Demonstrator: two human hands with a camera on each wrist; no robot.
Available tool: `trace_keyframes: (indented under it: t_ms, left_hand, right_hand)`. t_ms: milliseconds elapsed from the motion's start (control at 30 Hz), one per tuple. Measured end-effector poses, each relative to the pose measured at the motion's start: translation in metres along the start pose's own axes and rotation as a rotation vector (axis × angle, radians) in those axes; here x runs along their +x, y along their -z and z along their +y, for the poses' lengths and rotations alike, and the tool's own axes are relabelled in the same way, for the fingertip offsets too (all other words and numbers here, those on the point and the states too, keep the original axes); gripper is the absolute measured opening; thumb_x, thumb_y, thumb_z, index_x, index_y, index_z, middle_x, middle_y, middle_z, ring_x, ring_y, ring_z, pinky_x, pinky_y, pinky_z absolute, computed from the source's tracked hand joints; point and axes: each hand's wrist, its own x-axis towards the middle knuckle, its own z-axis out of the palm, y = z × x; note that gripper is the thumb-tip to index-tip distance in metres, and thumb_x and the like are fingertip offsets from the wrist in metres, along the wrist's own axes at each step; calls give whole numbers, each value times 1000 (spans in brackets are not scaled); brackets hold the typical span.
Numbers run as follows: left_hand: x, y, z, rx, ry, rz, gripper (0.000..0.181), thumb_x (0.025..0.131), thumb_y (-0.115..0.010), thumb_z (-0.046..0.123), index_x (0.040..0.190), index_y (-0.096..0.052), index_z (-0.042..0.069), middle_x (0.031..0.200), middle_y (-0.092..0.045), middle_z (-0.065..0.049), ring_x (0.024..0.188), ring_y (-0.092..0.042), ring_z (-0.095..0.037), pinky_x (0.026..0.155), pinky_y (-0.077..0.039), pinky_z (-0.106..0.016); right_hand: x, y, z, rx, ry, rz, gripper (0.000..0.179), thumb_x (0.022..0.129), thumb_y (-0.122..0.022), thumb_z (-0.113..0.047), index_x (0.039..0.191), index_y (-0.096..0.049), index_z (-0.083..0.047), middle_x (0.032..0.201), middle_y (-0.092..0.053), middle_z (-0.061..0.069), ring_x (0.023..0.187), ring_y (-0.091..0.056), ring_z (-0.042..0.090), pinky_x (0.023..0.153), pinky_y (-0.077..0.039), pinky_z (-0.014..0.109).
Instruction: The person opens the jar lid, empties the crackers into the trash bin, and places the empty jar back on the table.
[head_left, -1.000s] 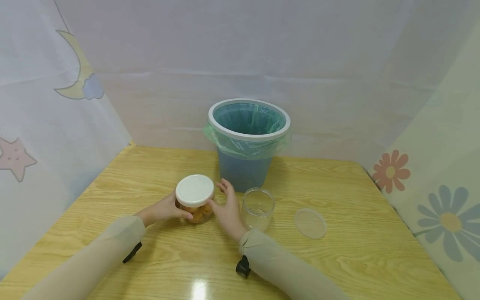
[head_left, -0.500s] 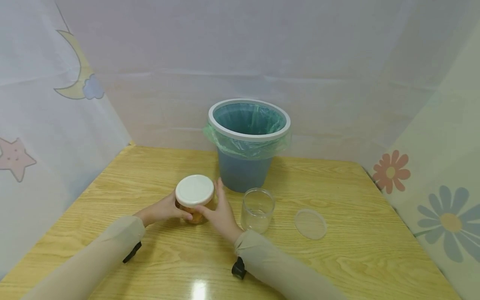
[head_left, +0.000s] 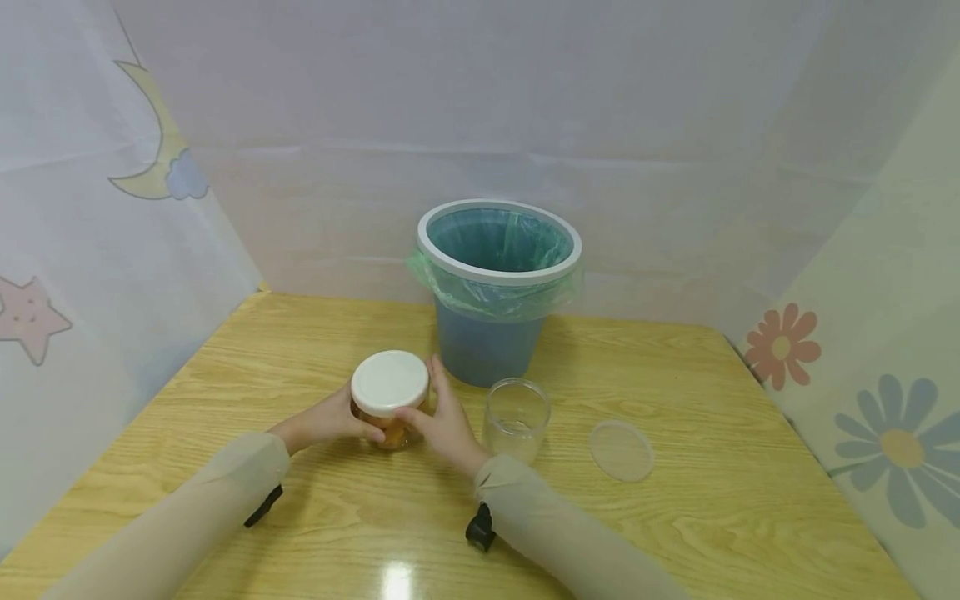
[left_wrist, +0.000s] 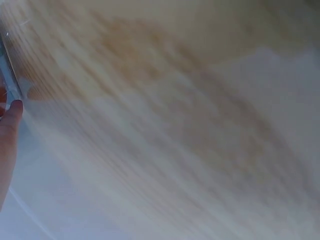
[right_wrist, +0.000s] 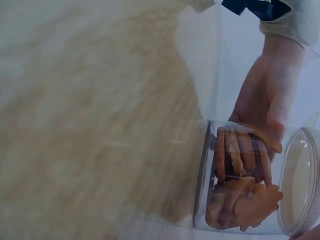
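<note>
A clear jar with a white lid stands on the table, holding orange-brown, wavy-edged pieces that look like biscuits. My left hand grips the jar's left side, thumb across the front and fingers hidden behind. In the left wrist view only its thumb shows, at the far left. My right hand holds the lid's right side, thumb at the front edge and fingers at the back. Right of it stands a second clear jar, lidless, with nothing seen inside.
Behind the jars stands a blue bin with a white rim and a green liner bag. A thin translucent disc lies flat on the wooden table at the right. Patterned cloth hangs around the back and sides.
My right hand, spread beside the jar a second ago, has closed in on the lid, its thumb now at the front edge. The left hand and jar stay put.
</note>
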Motion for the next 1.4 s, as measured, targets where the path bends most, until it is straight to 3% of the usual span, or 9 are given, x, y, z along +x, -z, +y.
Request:
trace_keyframes:
  t_ms: [233, 467, 767, 967, 1167, 1400]
  left_hand:
    - [2, 2, -4, -14, -58, -9, 113, 76, -85, 29, 150, -7, -4, 146, -28, -29, 134, -28, -46, 109, -19, -64]
    - [3, 4, -4, -3, -45, -7, 113, 72, -88, 21, 150, -10, -3, 146, -28, -28, 134, -28, -47, 108, -19, -66]
    - [7, 6, -4, 0, -44, -17, 112, 70, -90, 19, 150, -14, -3, 144, -34, -27, 133, -32, -45, 109, -19, -64]
    - [6, 6, -5, -4, -13, -21, 111, 71, -88, 15, 151, -12, -1, 145, -33, -26, 133, -32, -44, 108, -20, -64]
    - [5, 5, -5, 12, -21, -18, 111, 72, -88, 14, 151, -11, -1, 146, -32, -27, 134, -30, -46, 108, -20, -65]
    - [6, 4, -3, 11, -43, -21, 109, 73, -87, 14, 150, -13, -2, 146, -31, -27, 134, -29, -45, 109, -20, -65]
  right_hand:
    - [6, 7, 3, 26, 9, -61, 86, 92, -68, -11, 153, -9, 6, 158, -15, 23, 146, -12, 32, 116, -11, 51]
    - [6, 9, 1, 11, -15, -115, 83, 94, -64, -9, 154, -8, 3, 159, -10, 20, 146, -8, 33, 116, -10, 52]
    - [6, 10, 3, 6, 9, -122, 84, 95, -63, -9, 153, -5, 5, 159, -8, 22, 146, -5, 34, 116, -7, 53]
    - [1, 8, 3, 27, 12, -40, 92, 93, -67, -12, 153, 0, 5, 158, -14, 23, 146, -11, 35, 115, -10, 56]
    - [-14, -3, -1, 7, 1, 97, 87, 90, -71, -15, 152, -14, 4, 155, -24, 23, 143, -19, 38, 112, -19, 58]
    - [-21, -10, -6, 16, -21, 133, 86, 90, -72, -16, 152, -16, 3, 154, -25, 25, 143, -20, 38, 112, -18, 58]
